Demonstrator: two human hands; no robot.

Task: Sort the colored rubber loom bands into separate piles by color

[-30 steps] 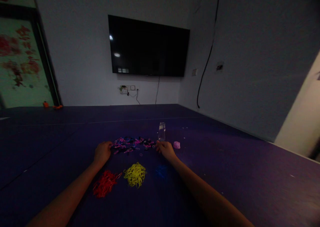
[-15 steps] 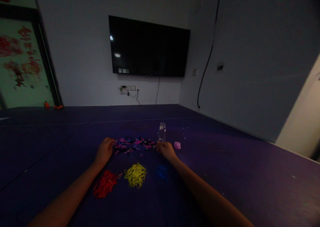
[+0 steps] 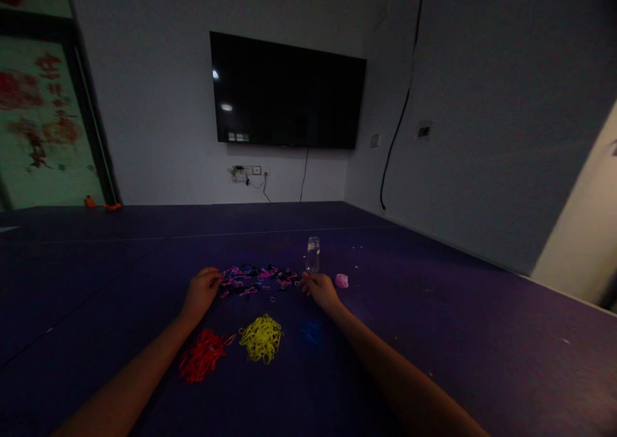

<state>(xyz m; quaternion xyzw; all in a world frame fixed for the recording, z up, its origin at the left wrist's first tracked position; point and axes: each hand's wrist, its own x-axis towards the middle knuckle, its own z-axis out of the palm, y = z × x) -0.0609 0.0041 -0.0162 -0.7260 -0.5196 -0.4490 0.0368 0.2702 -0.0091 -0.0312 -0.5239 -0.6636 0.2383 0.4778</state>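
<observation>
We rest our left hand [image 3: 201, 294] at the left end of the mixed bands [image 3: 255, 276] and our right hand [image 3: 319, 290] at the right end, fingers curled; whether either pinches a band we cannot tell. Nearer us lie red [image 3: 202, 353], yellow [image 3: 261, 337] and blue [image 3: 312, 331] piles on the table [image 3: 482, 334]. A bottle [image 3: 312, 255] stands beyond.

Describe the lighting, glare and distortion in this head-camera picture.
Head view: the room is dim, so the dark table swallows detail and the blue pile barely shows, while the yellow pile and red pile stand out. Ceiling lights glare on the black TV. Wide-angle lens bends the walls; the left hand and right hand look small and soft.
</observation>
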